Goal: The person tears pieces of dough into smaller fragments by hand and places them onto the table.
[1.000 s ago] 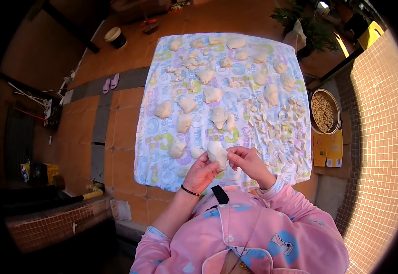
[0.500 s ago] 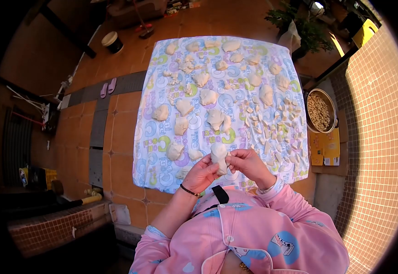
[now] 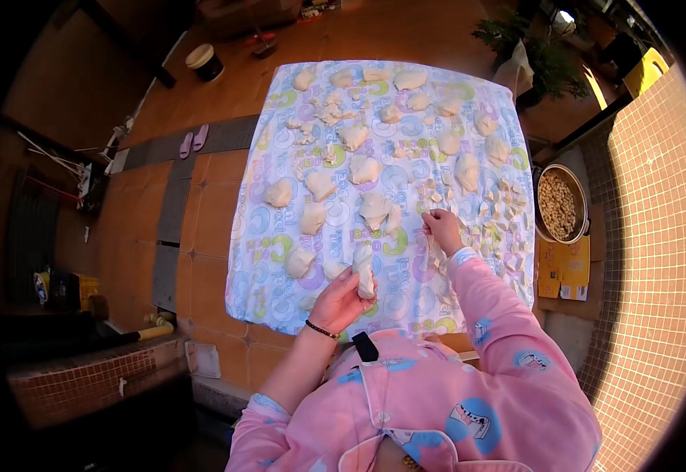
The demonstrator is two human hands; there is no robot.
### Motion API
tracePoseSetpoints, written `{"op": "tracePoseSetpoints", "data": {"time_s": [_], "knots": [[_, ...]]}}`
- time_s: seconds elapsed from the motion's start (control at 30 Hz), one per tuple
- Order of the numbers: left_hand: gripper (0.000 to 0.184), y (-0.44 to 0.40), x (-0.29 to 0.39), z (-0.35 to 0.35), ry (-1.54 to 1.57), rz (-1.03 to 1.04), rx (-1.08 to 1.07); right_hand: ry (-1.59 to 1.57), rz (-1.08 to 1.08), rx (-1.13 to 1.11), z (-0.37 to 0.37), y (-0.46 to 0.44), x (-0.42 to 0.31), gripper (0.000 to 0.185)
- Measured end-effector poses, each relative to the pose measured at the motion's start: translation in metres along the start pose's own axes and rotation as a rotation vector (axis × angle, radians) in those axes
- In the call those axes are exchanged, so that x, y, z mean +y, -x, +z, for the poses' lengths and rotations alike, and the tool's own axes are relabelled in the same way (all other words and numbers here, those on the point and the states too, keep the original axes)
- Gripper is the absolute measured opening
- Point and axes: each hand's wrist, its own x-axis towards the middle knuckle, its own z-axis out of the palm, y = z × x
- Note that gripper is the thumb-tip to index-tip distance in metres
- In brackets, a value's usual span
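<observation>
My left hand [image 3: 338,304], a dark beaded bracelet at its wrist, is closed around a long off-white lump of dough [image 3: 363,269], held upright over the near edge of the cloth. My right hand [image 3: 442,229] reaches out over the cloth, its fingers pinched together; whatever is between them is too small to make out. Beside it on the right lie many small torn bits [image 3: 494,211]. Larger pale lumps, such as one with a split side [image 3: 376,211] and another [image 3: 300,262], are spread across the patterned cloth [image 3: 414,271].
A metal pot of beige chunks [image 3: 557,206] stands right of the table, above a yellow carton [image 3: 567,267]. Beyond are a potted plant [image 3: 544,75] and a tiled wall [image 3: 658,236]. On the left floor are pink slippers [image 3: 193,141] and a bucket [image 3: 204,63].
My right hand has left the lump and moved forward and right over the small bits. My left hand keeps hold of the lump, shifted slightly left.
</observation>
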Motion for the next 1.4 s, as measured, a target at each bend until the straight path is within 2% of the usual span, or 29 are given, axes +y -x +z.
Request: {"op": "tracePoseSetpoints", "data": {"time_s": [0.03,0.07,0.13,0.17,0.23,0.3,0.37,0.43,0.53,0.6,0.77,0.93,1.2,1.4], "knots": [[0.035,0.001,0.000,0.001,0.000,0.009,0.015,0.198,-0.088,0.047,-0.001,-0.013,0.003,0.018],[0.035,0.001,0.000,0.002,-0.010,0.007,0.012,0.194,-0.085,0.032,-0.001,-0.026,0.007,0.018],[0.034,0.003,-0.001,0.006,-0.019,0.004,0.016,0.620,-0.418,0.194,0.001,-0.038,0.012,0.016],[0.034,0.004,-0.001,0.007,-0.048,0.012,0.024,0.618,-0.414,0.190,0.003,-0.038,0.017,0.016],[0.034,0.005,-0.002,0.009,-0.077,0.016,0.032,0.676,-0.717,0.327,0.013,-0.016,0.000,0.015],[0.035,0.006,-0.001,0.010,-0.080,0.019,0.017,0.369,-0.495,0.019,0.019,0.022,-0.029,0.017],[0.037,0.006,0.000,0.012,-0.109,0.018,0.021,-0.013,-0.090,-0.340,0.026,0.079,-0.068,0.022],[0.039,0.005,0.000,0.011,-0.139,0.012,0.018,-0.245,0.030,-0.473,0.033,0.131,-0.094,0.024],[0.041,0.003,-0.001,0.009,-0.203,-0.032,-0.012,-0.276,-0.006,-0.542,0.041,0.159,-0.095,0.023],[0.040,0.003,-0.003,0.013,-0.320,-0.013,0.036,-0.238,-0.015,-0.505,0.038,0.166,-0.098,0.022],[0.039,0.004,-0.005,0.020,-0.309,-0.020,0.028,-0.207,0.046,-0.480,0.032,0.172,-0.101,0.018],[0.039,0.006,-0.004,0.021,-0.288,-0.051,-0.028,-0.382,0.142,-0.531,0.031,0.171,-0.097,0.017],[0.038,0.009,-0.003,0.014,-0.235,-0.093,-0.113,-0.431,0.172,-0.548,0.036,0.171,-0.088,0.021],[0.036,0.008,-0.007,0.006,-0.155,-0.109,-0.079,-0.401,0.194,-0.569,0.034,0.166,-0.084,0.021]]}}
